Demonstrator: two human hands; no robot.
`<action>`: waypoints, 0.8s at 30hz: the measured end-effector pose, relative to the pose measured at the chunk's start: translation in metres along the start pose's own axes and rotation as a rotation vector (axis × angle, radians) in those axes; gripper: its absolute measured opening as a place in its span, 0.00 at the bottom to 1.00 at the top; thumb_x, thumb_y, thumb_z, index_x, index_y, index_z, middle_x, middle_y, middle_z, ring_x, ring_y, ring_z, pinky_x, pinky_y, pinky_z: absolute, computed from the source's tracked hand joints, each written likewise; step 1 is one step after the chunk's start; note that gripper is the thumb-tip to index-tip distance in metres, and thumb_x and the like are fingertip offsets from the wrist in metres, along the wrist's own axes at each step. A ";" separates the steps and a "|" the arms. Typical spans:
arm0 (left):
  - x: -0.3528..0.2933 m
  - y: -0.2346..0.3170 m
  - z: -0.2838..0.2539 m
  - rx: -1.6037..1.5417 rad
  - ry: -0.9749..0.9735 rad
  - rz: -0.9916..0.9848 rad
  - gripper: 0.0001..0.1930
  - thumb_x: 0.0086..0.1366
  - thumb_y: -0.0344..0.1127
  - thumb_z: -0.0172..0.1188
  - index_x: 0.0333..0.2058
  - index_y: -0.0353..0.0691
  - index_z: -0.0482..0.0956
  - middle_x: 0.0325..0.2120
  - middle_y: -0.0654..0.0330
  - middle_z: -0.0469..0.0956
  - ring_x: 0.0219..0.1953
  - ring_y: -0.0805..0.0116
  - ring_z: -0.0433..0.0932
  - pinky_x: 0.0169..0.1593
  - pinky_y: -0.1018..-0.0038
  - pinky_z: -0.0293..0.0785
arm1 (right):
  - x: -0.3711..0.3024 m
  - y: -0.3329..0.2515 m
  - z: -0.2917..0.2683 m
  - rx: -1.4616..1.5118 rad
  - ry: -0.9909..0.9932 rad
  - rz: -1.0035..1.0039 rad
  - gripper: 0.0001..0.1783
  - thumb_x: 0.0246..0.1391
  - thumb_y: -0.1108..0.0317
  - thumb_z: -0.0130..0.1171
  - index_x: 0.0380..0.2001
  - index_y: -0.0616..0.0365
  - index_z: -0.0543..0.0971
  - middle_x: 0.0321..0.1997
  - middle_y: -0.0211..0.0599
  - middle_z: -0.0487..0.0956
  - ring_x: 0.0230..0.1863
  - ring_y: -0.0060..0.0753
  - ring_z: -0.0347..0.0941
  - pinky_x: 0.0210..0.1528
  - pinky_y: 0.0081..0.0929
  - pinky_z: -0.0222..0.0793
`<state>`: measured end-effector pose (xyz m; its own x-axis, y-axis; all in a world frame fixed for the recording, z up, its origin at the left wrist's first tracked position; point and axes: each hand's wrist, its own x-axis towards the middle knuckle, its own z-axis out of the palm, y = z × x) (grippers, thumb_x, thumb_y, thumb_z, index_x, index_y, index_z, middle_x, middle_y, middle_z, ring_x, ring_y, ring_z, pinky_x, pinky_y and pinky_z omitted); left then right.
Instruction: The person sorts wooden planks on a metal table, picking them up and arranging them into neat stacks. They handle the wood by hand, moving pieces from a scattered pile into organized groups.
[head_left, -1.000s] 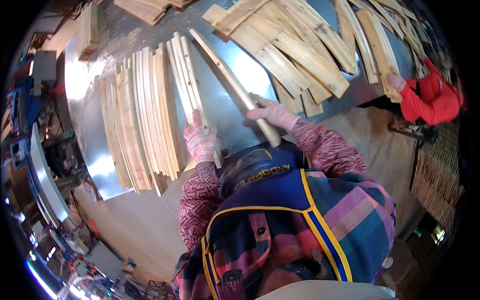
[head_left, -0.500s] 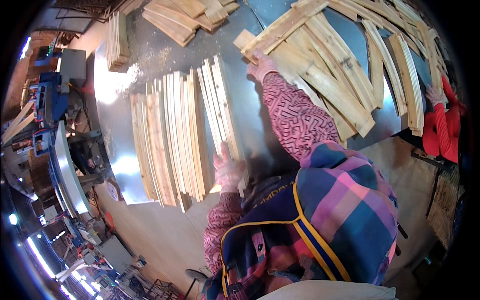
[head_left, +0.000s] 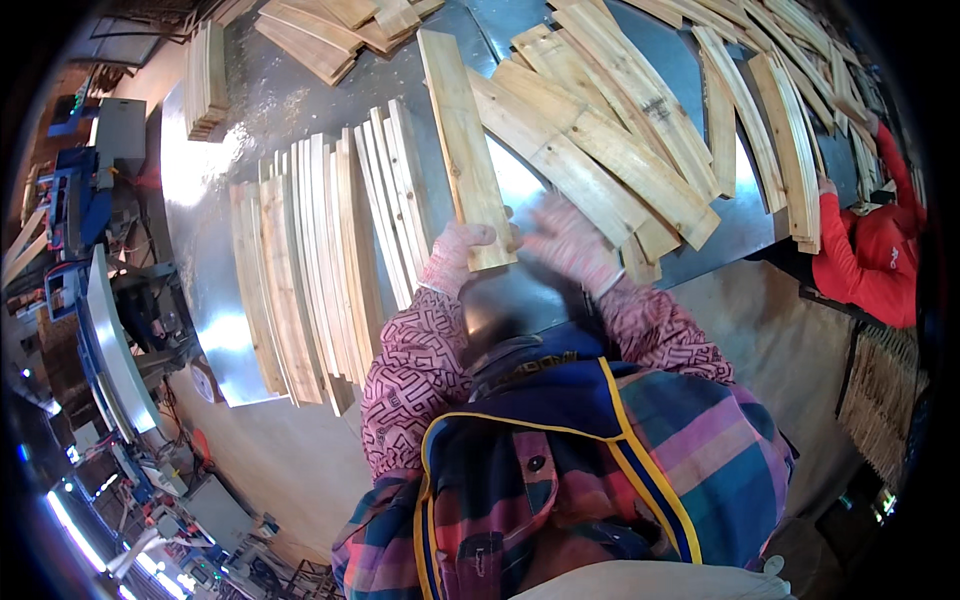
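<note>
A pale wooden board [head_left: 462,140] stands out in front of me, its near end gripped by my gloved left hand [head_left: 458,255], thumb across its face. To the right of that end is my gloved right hand [head_left: 575,240], its fingers apart, blurred by motion and holding nothing. A row of narrow boards on edge [head_left: 315,250] lies left of my left hand, with a smaller group of boards [head_left: 392,190] close beside the held one. On the right, loose boards [head_left: 610,140] overlap in a fanned pile on the metal table [head_left: 290,100].
Further boards [head_left: 325,35] lie at the far edge, with a small stack [head_left: 206,85] at the far left. A co-worker in red [head_left: 875,250] handles boards at the right. Blue machinery [head_left: 80,200] stands beyond the table's left side.
The board has come off the right-hand pile toward me and turned lengthwise. My left hand has left the edge-standing boards and taken its end; my right hand has drawn back and let go.
</note>
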<state>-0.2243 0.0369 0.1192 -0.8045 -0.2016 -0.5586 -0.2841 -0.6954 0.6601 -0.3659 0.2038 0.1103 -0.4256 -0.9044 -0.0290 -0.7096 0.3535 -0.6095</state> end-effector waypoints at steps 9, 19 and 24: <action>-0.146 0.023 0.001 -0.150 0.163 0.095 0.34 0.49 0.28 0.61 0.58 0.27 0.70 0.40 0.48 0.80 0.41 0.55 0.82 0.47 0.60 0.83 | 0.018 0.049 0.019 -0.482 0.195 0.643 0.50 0.45 0.49 0.71 0.68 0.52 0.60 0.66 0.49 0.68 0.66 0.51 0.66 0.64 0.45 0.67; -0.314 0.032 -0.217 0.896 0.858 0.068 0.39 0.52 0.31 0.68 0.64 0.29 0.66 0.43 0.50 0.83 0.47 0.58 0.81 0.52 0.68 0.77 | 0.043 0.010 -0.017 -0.443 -0.217 0.706 0.54 0.46 0.40 0.70 0.70 0.55 0.63 0.62 0.60 0.73 0.62 0.55 0.73 0.63 0.41 0.71; -0.341 -0.006 -0.286 0.858 0.942 -0.166 0.43 0.53 0.35 0.70 0.68 0.39 0.63 0.50 0.49 0.81 0.49 0.56 0.80 0.52 0.66 0.76 | -0.024 -0.026 0.106 0.656 -0.262 0.609 0.36 0.55 0.42 0.66 0.58 0.57 0.79 0.50 0.43 0.84 0.46 0.32 0.81 0.54 0.26 0.73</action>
<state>0.2006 -0.0871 0.1621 -0.1495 -0.8073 -0.5708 -0.8709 -0.1658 0.4626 -0.2777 0.1909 0.0435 -0.4233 -0.6606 -0.6200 0.0874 0.6514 -0.7537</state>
